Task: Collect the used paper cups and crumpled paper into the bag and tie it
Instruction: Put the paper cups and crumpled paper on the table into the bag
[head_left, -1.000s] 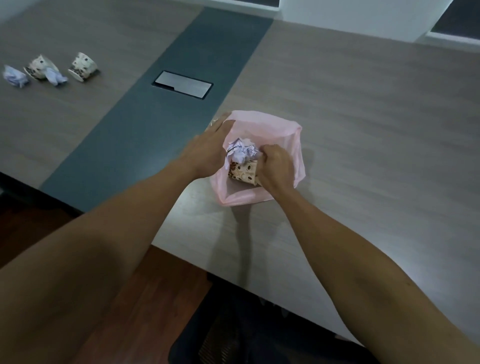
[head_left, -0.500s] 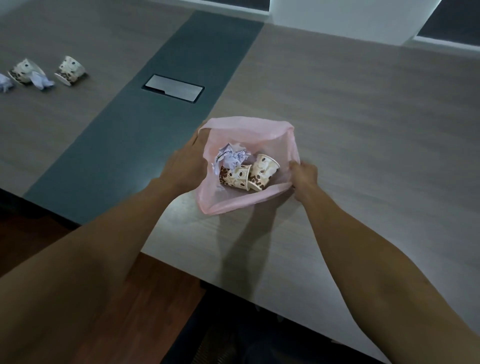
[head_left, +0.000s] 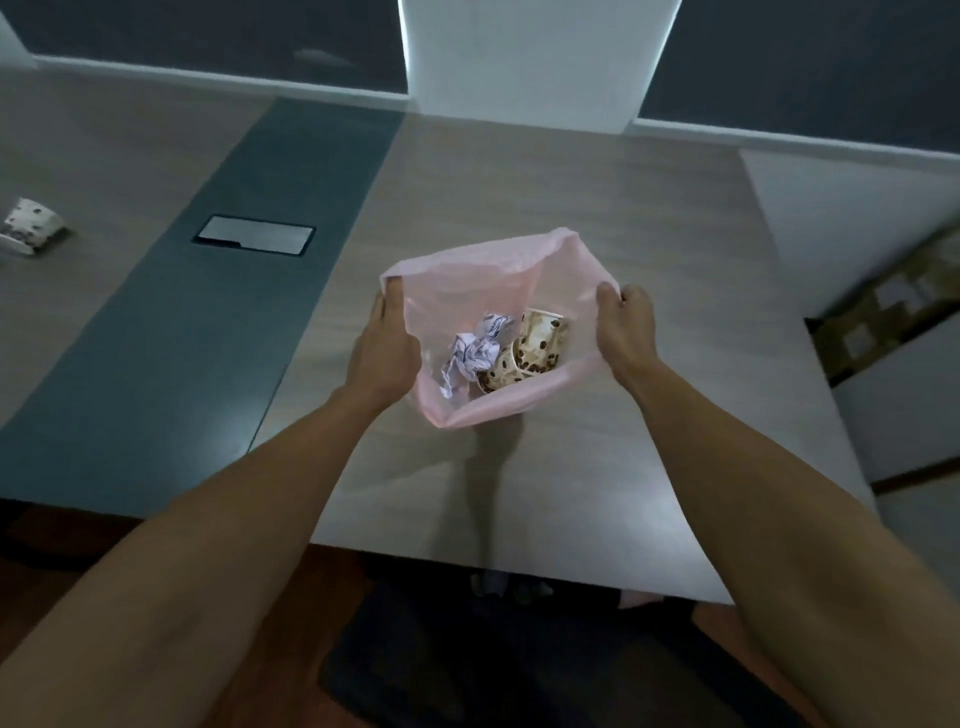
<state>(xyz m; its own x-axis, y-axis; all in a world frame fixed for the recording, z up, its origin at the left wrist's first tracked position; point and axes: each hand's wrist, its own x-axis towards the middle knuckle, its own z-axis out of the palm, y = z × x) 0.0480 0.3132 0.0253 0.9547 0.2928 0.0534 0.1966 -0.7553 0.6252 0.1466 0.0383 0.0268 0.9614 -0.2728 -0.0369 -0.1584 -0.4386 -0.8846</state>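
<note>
1. Where the table (head_left: 597, 208) runs off the left edge of the view, one spotted paper cup (head_left: 28, 226) lies on its side on the wood-grain top, well apart from everything else.
2. A dark grey strip (head_left: 218, 322) crosses the table from near to far, with a rectangular metal hatch (head_left: 255, 235) set flush in it.
3. The left hand (head_left: 384, 343) is at the left rim of the pink bag (head_left: 498, 260). Its thumb lies over the rim and the fingers go down behind the plastic, so it grips that edge.
4. The bag stands on the table between the two hands, its mouth held wide open and facing up.
5. Inside the bag, a ball of crumpled paper (head_left: 475, 348) sits to the left, touching two spotted cups (head_left: 530, 345) to its right. Both cups are tilted with their open ends up and towards the camera, and one leans against the other.
6. The right hand (head_left: 623, 322) holds the right rim of the bag, its fingers curled over and pinching the plastic.
7. Both forearms are bare and reach in from the near edge of the table.
8. Beyond the table's right edge, a blurred brown cardboard box (head_left: 893, 317) is on the floor.
9. Below the near edge, a dark chair seat (head_left: 519, 665) shows over reddish wood flooring.
</note>
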